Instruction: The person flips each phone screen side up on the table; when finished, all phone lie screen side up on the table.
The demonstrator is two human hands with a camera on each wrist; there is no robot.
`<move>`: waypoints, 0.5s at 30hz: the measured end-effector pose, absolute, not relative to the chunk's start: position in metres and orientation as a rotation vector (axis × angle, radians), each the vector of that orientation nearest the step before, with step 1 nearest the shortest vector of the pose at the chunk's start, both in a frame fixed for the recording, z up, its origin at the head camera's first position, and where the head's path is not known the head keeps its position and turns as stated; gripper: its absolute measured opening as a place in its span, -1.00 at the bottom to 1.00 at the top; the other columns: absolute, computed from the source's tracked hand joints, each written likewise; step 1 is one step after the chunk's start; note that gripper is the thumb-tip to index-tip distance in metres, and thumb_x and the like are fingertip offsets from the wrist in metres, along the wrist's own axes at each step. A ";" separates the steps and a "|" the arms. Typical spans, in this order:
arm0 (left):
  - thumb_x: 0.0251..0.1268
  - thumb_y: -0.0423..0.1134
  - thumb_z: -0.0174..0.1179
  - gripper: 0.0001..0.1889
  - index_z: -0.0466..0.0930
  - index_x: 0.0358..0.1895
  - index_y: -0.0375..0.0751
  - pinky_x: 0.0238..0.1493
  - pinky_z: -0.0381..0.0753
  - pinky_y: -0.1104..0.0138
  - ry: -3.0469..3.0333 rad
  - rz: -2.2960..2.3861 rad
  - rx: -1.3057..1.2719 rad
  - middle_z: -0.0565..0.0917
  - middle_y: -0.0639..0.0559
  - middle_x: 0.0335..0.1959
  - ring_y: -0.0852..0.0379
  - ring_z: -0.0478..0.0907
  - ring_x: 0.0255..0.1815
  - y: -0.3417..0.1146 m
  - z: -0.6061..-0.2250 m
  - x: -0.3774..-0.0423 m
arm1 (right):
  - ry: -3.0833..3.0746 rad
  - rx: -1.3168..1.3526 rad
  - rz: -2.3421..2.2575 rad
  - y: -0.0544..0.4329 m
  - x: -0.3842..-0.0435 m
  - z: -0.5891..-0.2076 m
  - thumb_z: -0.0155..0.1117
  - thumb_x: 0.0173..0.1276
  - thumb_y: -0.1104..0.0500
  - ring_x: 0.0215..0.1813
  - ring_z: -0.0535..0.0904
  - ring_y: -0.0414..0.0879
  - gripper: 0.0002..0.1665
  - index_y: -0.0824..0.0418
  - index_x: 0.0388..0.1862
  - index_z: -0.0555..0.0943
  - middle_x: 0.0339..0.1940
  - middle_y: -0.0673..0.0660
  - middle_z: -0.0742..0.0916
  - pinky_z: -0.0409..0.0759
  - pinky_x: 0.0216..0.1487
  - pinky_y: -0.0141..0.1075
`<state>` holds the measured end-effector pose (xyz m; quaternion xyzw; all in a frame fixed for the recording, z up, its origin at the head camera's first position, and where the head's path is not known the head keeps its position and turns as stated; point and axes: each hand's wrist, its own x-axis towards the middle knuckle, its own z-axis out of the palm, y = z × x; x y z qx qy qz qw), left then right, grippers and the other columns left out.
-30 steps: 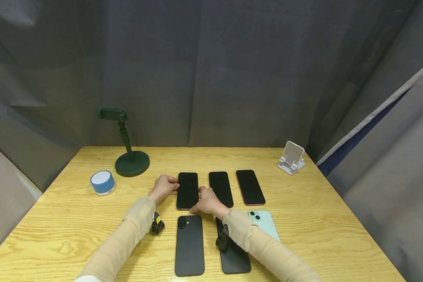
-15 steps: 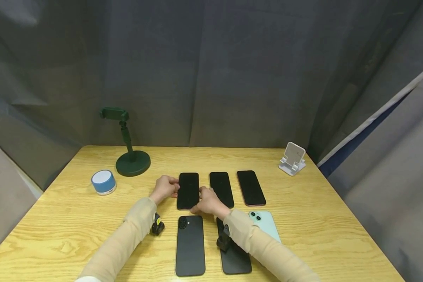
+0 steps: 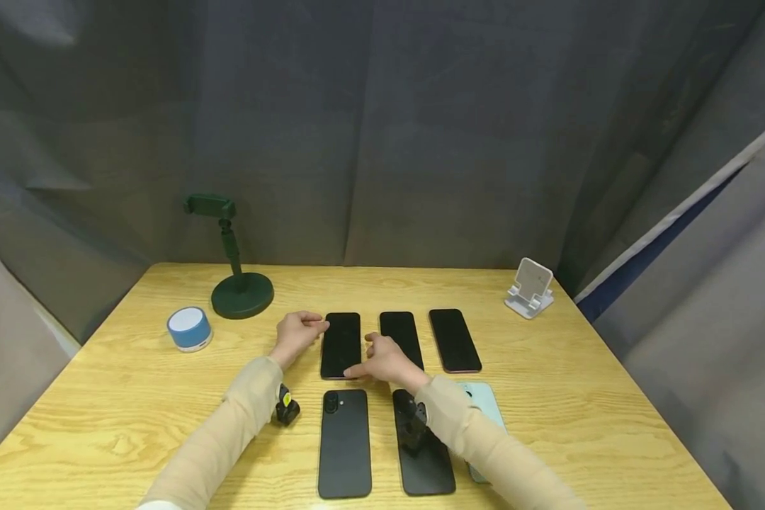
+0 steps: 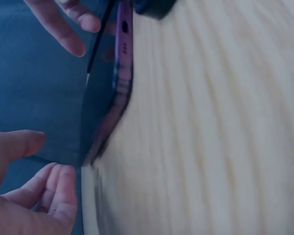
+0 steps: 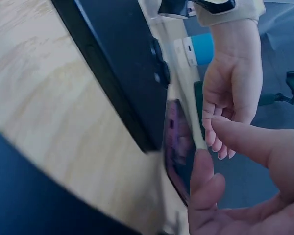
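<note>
A phone [image 3: 341, 347] lies black screen up at the left of the back row, its pinkish-purple edge [image 4: 123, 54] showing in the left wrist view. My left hand [image 3: 296, 334] is at its upper left corner, thumb and fingers apart with nothing between them. Over its lower right side is my right hand [image 3: 385, 361], index finger and thumb spread; whether the thumb touches the glass I cannot tell. A second screen-up phone [image 3: 400, 333] is partly behind my right hand. Below, a dark grey phone [image 3: 344, 446] lies back up with its camera at the top left.
Another screen-up phone [image 3: 455, 340] lies at the right of the back row. Below are a dark phone [image 3: 427, 460] and a mint phone [image 3: 482, 398], partly covered by my right arm. Around them stand a green phone stand [image 3: 242, 294], a blue-and-white cylinder [image 3: 190, 329] and a white stand [image 3: 530, 287].
Both hands have loosened from the back-left phone's sides. My left hand has slid up towards its top corner; my right fingers have spread and the wrist has shifted right. The phones stay put.
</note>
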<state>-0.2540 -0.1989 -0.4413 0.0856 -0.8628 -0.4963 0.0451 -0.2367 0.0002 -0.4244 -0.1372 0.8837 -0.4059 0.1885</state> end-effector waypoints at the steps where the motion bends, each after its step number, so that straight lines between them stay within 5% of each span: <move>1: 0.23 -0.17 0.29 -0.66 0.64 -0.04 -0.36 -0.36 0.59 0.36 -2.611 -1.506 0.264 0.71 -0.20 -0.23 -0.07 0.66 -0.25 -0.197 -0.440 -0.254 | 2.486 -0.394 -1.143 0.003 -0.236 -0.421 0.51 0.10 0.03 -0.21 0.67 -0.02 0.05 0.42 0.43 0.18 0.11 0.36 0.56 0.62 0.00 -0.07; 9: 0.16 -0.14 0.35 -0.66 0.67 -0.08 -0.31 -0.17 0.66 0.20 -2.612 -1.473 0.095 0.72 -0.15 -0.22 -0.02 0.65 -0.23 -0.164 -0.417 -0.246 | 2.492 -0.356 -1.229 0.048 -0.240 -0.393 0.46 0.17 0.05 -0.30 0.70 -0.07 -0.05 0.35 0.42 0.22 0.17 0.38 0.51 0.69 -0.23 -0.19; 15: 0.07 -0.12 0.42 -0.66 0.65 -0.17 -0.28 -0.25 0.64 0.30 -2.677 -1.565 -0.121 0.68 -0.04 -0.30 0.12 0.60 -0.32 -0.135 -0.405 -0.237 | 2.507 -0.327 -1.287 0.100 -0.238 -0.378 0.42 0.21 0.07 -0.32 0.64 -0.07 -0.07 0.38 0.42 0.19 0.16 0.41 0.47 0.64 -0.27 -0.14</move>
